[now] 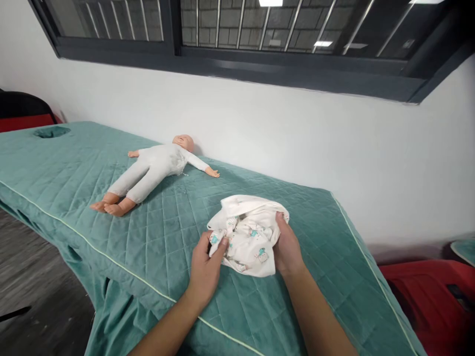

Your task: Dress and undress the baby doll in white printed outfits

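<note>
A bundled white baby garment (252, 240) with small green and brown prints is between my hands, just over the green quilted bed cover (170, 247). My left hand (208, 262) pinches its left edge between thumb and fingers. On the right side, my right hand (289, 247) is closed round the cloth, with its fingers partly hidden beneath the folds. Farther back to the left, a baby doll (156, 165) in a white cloth body lies on its back, arms spread and feet toward the near left. Neither hand touches the doll.
Behind the bed rises a white wall (297, 138) with a dark-framed window (237, 62). The bed has a face hole (52, 132) at its far left. Red chairs stand at the right (430, 296) and far left (25, 121).
</note>
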`<state>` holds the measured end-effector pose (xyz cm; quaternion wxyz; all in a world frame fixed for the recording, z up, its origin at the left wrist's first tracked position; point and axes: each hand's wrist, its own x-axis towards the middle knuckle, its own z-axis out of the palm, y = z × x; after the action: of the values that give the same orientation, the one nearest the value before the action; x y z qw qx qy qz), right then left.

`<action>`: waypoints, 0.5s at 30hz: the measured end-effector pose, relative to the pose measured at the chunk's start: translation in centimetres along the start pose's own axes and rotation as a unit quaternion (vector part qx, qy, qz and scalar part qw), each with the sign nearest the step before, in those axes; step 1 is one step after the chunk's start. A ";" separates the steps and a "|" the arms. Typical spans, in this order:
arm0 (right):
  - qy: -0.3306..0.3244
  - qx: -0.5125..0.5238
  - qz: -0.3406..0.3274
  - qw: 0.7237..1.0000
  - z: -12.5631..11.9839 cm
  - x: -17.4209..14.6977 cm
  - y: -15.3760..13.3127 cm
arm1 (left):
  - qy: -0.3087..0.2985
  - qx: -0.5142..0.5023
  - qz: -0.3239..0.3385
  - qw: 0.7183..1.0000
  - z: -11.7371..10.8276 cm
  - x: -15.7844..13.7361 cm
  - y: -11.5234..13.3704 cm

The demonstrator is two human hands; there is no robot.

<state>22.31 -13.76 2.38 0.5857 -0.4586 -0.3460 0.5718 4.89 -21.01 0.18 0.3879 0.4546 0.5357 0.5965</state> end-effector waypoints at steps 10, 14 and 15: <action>0.091 0.264 -0.150 0.948 -4.5 0.8 -3.9 | 0.153 -0.039 -0.044 0.986 -0.2 0.1 0.0; 0.153 0.221 -0.113 0.957 -5.4 0.2 -3.3 | 0.138 -0.039 -0.038 0.989 -0.1 -0.1 0.2; 0.165 0.187 -0.104 0.963 -5.4 -0.3 -2.9 | 0.135 -0.036 -0.035 0.990 -0.1 -0.1 0.3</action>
<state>28.36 -14.59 3.32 0.7665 -0.3898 -0.1774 0.4787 4.80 -21.16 0.44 0.3485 0.3368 0.5767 0.6576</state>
